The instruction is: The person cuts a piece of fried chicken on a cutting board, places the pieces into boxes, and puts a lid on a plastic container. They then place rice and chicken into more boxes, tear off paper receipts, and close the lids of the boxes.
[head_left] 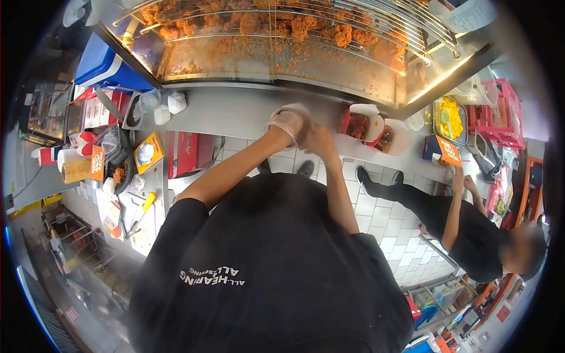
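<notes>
Straight below me I see the wearer's black cloth T-shirt (pixel 265 247) with white lettering on it, and beyond it both forearms reach over the pale tiled floor (pixel 365 206) to the front edge of a long grey metal desk (pixel 226 112). The left hand (pixel 296 126) is inside a clear, wrinkled plastic glove (pixel 287 120), which sits above that edge and comes down about as far as the wrist; I can't tell whether that grip is clenched or released. The right hand (pixel 319 142), which looks bare to me, meets the gloved fingers from the right, and blur keeps me from telling whether its grip is pinching the plastic or only touching it. On the desk, to the right of the hands, I have two red-and-white card boxes (pixel 379 140) side by side, with dark red glazed food (pixel 358 126) inside. White crumpled bundles (pixel 176 102) lie well to the left. Farther right, a co-worker in black has a hand (pixel 458 179) at the lower edge of an orange-and-dark card box (pixel 450 151), near a rectangular metal tray of bright yellow food (pixel 449 115). Beyond the desk stands a lit display case with a crumb-strewn metal base (pixel 329 73), where brown fried pieces (pixel 300 26) lie along silver wire racks (pixel 421 44).
</notes>
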`<state>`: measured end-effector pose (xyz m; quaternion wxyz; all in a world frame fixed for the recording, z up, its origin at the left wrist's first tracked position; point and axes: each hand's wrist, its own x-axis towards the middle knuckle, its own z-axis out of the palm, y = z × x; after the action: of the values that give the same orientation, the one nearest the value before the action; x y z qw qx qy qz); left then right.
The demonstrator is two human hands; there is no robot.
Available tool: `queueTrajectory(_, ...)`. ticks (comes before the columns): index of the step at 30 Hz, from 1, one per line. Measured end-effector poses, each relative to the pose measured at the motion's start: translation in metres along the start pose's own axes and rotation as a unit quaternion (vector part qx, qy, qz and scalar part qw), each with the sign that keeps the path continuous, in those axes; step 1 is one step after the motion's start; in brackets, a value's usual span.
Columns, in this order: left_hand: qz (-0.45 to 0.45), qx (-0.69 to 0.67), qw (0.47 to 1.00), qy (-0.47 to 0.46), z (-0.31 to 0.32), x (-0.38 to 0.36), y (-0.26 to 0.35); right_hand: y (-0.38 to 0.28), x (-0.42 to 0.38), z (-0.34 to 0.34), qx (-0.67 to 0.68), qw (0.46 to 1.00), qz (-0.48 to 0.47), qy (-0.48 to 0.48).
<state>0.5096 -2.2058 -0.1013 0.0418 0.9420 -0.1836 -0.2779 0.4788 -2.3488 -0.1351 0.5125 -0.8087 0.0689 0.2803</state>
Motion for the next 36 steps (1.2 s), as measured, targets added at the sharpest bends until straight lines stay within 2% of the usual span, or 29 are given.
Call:
queueTrajectory(1, -0.002, 0.0, 1.0, 0.002, 0.002, 0.003, -0.002, 0.012, 0.008, 0.001, -0.001, 1.0, -0.003, -0.001)
queueTrajectory(2, 0.004, -0.002, 1.0, 0.021, 0.005, 0.006, -0.003, 0.032, 0.019, 0.002, -0.078, 0.993, -0.085, -0.002)
queueTrajectory(4, 0.008, -0.006, 0.999, 0.039, -0.009, -0.003, 0.0, 0.046, 0.028, 0.0, -0.156, 0.974, -0.166, -0.006)
queueTrajectory(6, 0.037, -0.066, 0.996, 0.037, -0.054, -0.037, 0.012, 0.048, 0.029, -0.003, -0.195, 0.966, -0.17, 0.003)
queueTrajectory(9, 0.028, -0.014, 0.999, 0.043, 0.027, 0.017, -0.009, 0.036, 0.023, -0.008, -0.253, 0.953, -0.168, 0.001)
queueTrajectory(10, 0.029, -0.014, 0.999, 0.041, 0.025, 0.016, -0.008, 0.027, 0.02, -0.009, -0.267, 0.949, -0.166, 0.0)
queueTrajectory(11, 0.02, 0.003, 0.999, 0.031, 0.017, 0.013, -0.004, 0.013, 0.013, -0.01, -0.188, 0.976, -0.107, 0.01)
queueTrajectory(13, 0.016, 0.022, 0.999, 0.021, -0.005, 0.003, 0.003, 0.014, 0.013, -0.01, -0.106, 0.993, -0.044, 0.024)
queueTrajectory(15, 0.031, 0.034, 0.994, 0.102, -0.026, -0.013, 0.01, 0.027, 0.017, -0.01, -0.234, 0.934, -0.258, 0.074)
queueTrajectory(16, 0.034, 0.035, 0.994, 0.1, -0.026, -0.015, 0.01, 0.027, 0.016, -0.01, -0.233, 0.935, -0.255, 0.075)
queueTrajectory(18, 0.049, 0.01, 0.995, 0.089, -0.029, -0.02, 0.01, -0.005, -0.001, -0.013, -0.137, 0.983, -0.118, 0.017)
queueTrajectory(19, 0.053, 0.012, 0.995, 0.087, -0.034, -0.02, 0.01, -0.001, 0.002, -0.011, -0.134, 0.984, -0.117, 0.02)
queueTrajectory(21, 0.05, -0.013, 0.999, -0.012, -0.05, -0.022, 0.014, 0.005, 0.006, -0.007, -0.162, 0.975, -0.15, 0.036)
queueTrajectory(24, 0.06, -0.003, 0.998, 0.031, -0.027, -0.005, 0.009, 0.006, 0.008, -0.007, -0.159, 0.974, -0.142, 0.081)
queueTrajectory(28, 0.103, 0.037, 0.994, 0.023, 0.007, 0.021, -0.017, 0.015, 0.009, -0.008, -0.144, 0.981, -0.106, 0.08)
queueTrajectory(30, 0.117, 0.026, 0.988, 0.101, 0.004, 0.005, -0.014, 0.027, 0.015, -0.005, -0.187, 0.957, -0.188, 0.119)
queueTrajectory(31, 0.119, 0.027, 0.988, 0.098, 0.002, 0.003, -0.006, 0.033, 0.016, -0.002, -0.185, 0.958, -0.186, 0.12)
queueTrajectory(33, 0.052, 0.051, 0.996, -0.048, -0.054, -0.017, 0.023, 0.041, 0.022, 0.004, -0.222, 0.93, -0.255, 0.143)
queueTrajectory(36, 0.064, 0.009, 0.997, -0.04, -0.035, -0.001, 0.013, 0.038, 0.018, -0.001, -0.213, 0.94, -0.236, 0.123)
